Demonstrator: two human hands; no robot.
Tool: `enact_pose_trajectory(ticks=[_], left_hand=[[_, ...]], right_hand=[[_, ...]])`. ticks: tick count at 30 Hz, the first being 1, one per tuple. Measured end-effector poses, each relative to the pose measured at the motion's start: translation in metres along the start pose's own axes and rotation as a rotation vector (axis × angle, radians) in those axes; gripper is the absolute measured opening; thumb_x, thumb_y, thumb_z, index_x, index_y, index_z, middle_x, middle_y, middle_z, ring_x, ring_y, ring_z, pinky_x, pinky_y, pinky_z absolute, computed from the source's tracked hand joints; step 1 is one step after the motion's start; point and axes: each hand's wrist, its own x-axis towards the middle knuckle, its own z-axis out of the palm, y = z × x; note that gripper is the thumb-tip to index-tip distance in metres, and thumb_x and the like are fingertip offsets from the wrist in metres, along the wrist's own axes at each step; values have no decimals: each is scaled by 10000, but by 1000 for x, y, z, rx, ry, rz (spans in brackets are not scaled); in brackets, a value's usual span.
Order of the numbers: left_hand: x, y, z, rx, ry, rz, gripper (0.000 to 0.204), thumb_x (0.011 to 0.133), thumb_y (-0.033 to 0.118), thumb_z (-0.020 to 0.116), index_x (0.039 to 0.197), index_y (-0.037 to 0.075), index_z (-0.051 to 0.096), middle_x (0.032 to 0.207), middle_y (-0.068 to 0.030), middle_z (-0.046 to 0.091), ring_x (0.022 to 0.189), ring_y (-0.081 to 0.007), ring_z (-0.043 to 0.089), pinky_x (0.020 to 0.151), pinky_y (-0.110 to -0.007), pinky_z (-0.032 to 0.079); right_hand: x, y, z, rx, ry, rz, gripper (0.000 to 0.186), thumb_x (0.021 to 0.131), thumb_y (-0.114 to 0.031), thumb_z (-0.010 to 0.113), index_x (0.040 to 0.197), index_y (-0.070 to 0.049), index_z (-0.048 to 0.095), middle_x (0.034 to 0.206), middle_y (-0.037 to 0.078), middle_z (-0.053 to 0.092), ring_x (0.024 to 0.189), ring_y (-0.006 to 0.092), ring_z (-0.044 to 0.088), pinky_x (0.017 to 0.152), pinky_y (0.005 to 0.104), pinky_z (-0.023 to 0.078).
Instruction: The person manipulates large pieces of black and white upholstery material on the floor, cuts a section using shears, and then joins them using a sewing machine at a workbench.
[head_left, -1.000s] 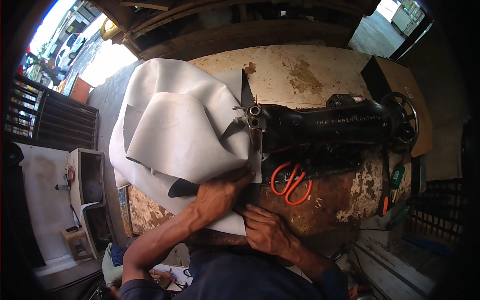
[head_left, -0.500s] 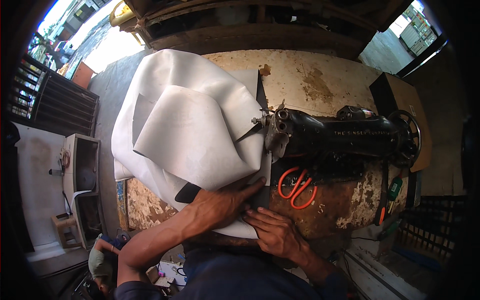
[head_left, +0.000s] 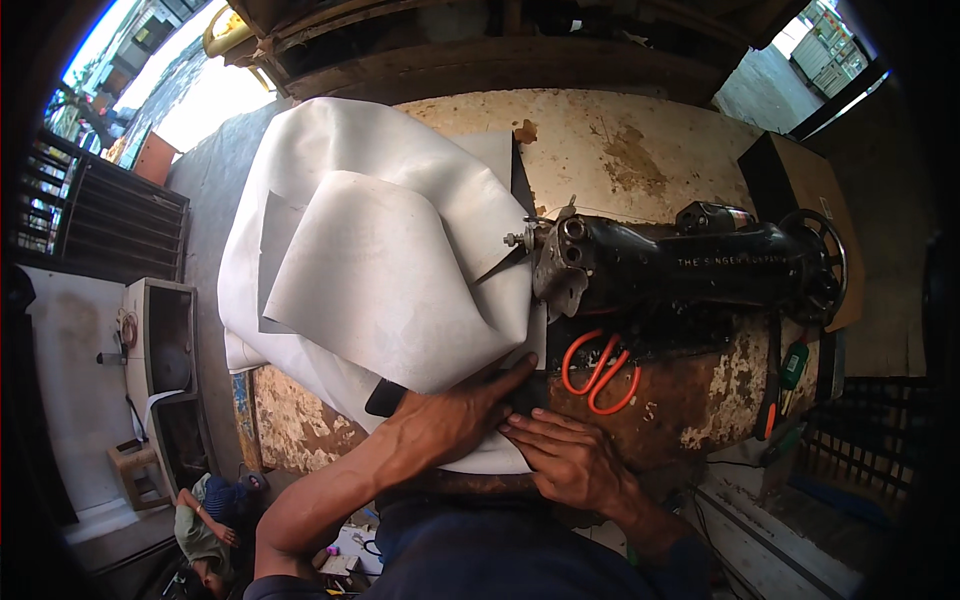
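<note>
A large white sheet of vinyl-like material [head_left: 400, 270] lies bunched in folds at the left of the sewing machine [head_left: 660, 260], its right part reaching the machine's head. Dark grey material shows beneath its near edge. My left hand [head_left: 445, 425] lies on this near part, one finger stretched toward the machine and the others partly hidden. Close beside it, my right hand [head_left: 572, 458] rests flat on the near edge, fingers extended and together. Orange-handled scissors [head_left: 600, 375] lie against the machine's base, their blades hidden.
The worn wooden table [head_left: 300, 420] has peeling patches. A cardboard box [head_left: 820, 215] stands behind the machine's handwheel. A green-handled tool [head_left: 793, 365] lies at the right edge. Another person [head_left: 208, 530] is low at the lower left, near a small wooden stool [head_left: 138, 473].
The view has shifted slightly. Both hands keep nearly the same place on the sheet, and its folds look much the same.
</note>
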Motion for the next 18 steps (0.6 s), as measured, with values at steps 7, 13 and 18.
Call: enact_pose_trajectory(ticks=[7,13,18], left_hand=[[3,-3,-2,-101,-103,-63,612,977,222,639,1566,252,475,1467,-221,545,1310,-439,573,1075,-502,491],[5,-3,1,-146,-63,-51,627,965,185,648,1565,239,475,1418,-230,582,1265,-425,607,1058,-486,506],[4,-6,0,-190,-54,-57,644,950,174,673,1561,239,480,1370,-231,615,1229,-417,632,1043,-479,519]], right_hand=[[1,1,0,1,24,26,384,820,-16,675,1196,13,746,1276,121,739,1251,216,678,1118,415,509],[2,3,-1,6,37,48,409,793,-19,693,1198,8,745,1280,123,737,1254,217,676,1118,415,511],[3,4,0,22,36,54,416,773,-13,701,1186,10,746,1278,127,736,1255,222,675,1124,422,506]])
